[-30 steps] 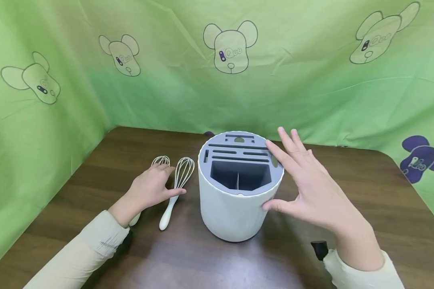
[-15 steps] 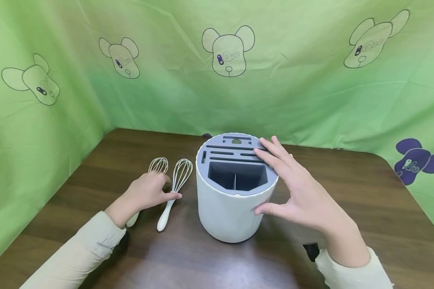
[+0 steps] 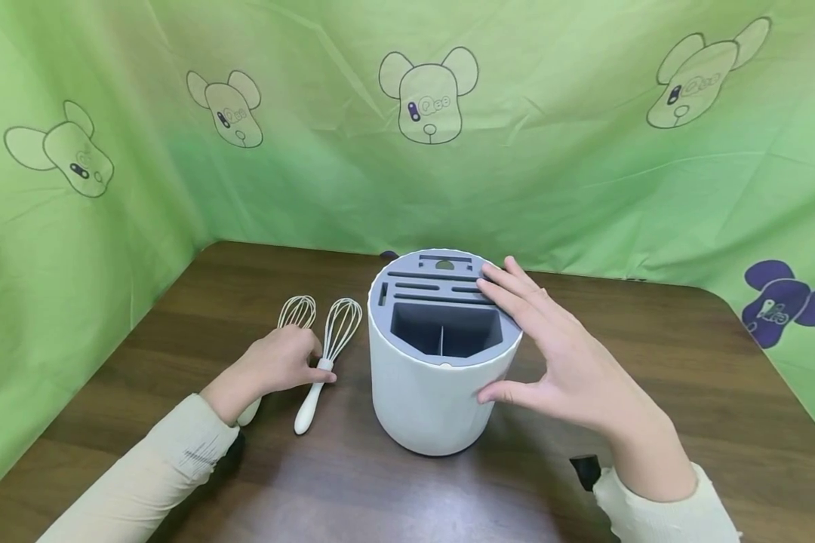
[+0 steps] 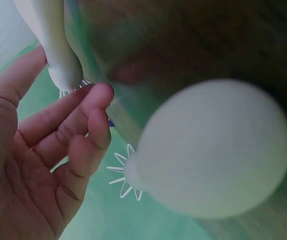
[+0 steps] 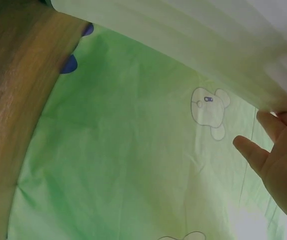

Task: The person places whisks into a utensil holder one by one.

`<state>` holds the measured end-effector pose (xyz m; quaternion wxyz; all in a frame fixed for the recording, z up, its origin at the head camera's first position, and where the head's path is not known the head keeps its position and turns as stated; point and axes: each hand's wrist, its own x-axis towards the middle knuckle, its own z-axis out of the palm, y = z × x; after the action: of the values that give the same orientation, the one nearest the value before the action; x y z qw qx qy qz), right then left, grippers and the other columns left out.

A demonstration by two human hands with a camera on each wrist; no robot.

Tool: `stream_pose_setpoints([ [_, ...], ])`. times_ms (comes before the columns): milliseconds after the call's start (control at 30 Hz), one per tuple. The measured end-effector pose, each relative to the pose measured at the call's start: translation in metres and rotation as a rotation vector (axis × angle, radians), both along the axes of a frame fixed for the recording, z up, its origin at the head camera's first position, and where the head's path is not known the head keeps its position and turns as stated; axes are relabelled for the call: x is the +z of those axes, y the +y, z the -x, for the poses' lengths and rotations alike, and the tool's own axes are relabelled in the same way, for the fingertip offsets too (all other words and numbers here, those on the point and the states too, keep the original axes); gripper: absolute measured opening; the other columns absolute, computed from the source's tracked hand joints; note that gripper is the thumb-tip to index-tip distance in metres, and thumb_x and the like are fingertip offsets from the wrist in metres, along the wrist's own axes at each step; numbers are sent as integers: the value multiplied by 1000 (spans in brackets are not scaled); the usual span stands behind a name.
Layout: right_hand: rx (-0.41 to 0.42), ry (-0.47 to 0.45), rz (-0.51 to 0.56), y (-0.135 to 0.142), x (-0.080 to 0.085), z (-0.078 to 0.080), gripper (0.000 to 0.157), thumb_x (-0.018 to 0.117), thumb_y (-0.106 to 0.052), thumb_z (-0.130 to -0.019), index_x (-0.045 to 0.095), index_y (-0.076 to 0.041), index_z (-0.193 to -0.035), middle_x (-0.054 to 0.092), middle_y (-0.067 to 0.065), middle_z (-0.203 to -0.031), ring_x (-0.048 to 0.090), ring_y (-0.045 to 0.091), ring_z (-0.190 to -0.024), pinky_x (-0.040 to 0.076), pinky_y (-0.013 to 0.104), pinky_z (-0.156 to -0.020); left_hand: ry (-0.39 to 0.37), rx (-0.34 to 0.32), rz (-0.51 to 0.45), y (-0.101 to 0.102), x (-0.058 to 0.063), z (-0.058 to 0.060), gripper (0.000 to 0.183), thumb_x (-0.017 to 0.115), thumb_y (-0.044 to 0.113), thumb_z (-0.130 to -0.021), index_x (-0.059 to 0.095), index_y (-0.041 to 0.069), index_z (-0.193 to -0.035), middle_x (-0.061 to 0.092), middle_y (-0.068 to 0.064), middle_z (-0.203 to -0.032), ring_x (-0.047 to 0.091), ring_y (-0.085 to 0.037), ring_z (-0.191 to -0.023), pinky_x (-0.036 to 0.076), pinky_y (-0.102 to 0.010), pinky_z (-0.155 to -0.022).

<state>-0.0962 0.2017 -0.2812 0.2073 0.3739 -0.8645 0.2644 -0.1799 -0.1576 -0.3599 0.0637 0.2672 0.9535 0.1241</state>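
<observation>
Two whisks with white handles and wire heads lie side by side left of centre in the head view. My left hand (image 3: 281, 362) reaches over the left whisk (image 3: 250, 412) to the right whisk (image 3: 309, 407). The thumb and curled fingers pinch the right whisk near its collar, as the left wrist view also shows. There, the blurred handle (image 4: 213, 150) of the left whisk fills the lower right. My right hand (image 3: 560, 366) rests on a white round utensil holder (image 3: 424, 403), fingers extended over its grey slotted top, thumb against its side.
A brown wooden table (image 3: 183, 324) carries everything. Behind and beside it hangs a green curtain (image 3: 312, 188) with printed bear heads. A small black object (image 3: 586, 471) shows beside the right sleeve.
My left thumb has drawn in against the right whisk's collar. My right hand has come onto the holder's top, and the head view has shifted slightly.
</observation>
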Motion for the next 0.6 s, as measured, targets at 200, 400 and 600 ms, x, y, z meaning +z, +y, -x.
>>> stream_pose_setpoints([
  [200, 12, -7, -2, 0, 0, 1, 109, 92, -44, -63, 39, -10, -152, 36, 9, -160, 18, 25, -155, 17, 19, -122, 6, -65, -25, -3, 0, 3, 40, 83, 30, -79, 54, 17, -54, 33, 11, -52, 31, -6, -54, 27, -22, -51],
  [400, 8, -8, 5, 1, -1, 2, 108, 92, -45, -63, 40, -10, -151, 36, 8, -160, 19, 23, -155, 18, 17, -121, -106, -65, -75, -6, 2, 6, 32, 81, 23, -81, 60, 16, -59, 56, 6, -45, 53, -3, -43, 41, -22, -54],
  [600, 11, -15, 13, 1, -1, 1, 108, 93, -41, -62, 41, -10, -151, 36, 8, -160, 19, 23, -155, 18, 17, -121, -154, -39, -105, -8, 2, 10, 19, 79, 16, -83, 67, 12, -69, 59, 3, -46, 56, -6, -44, 43, -23, -55],
])
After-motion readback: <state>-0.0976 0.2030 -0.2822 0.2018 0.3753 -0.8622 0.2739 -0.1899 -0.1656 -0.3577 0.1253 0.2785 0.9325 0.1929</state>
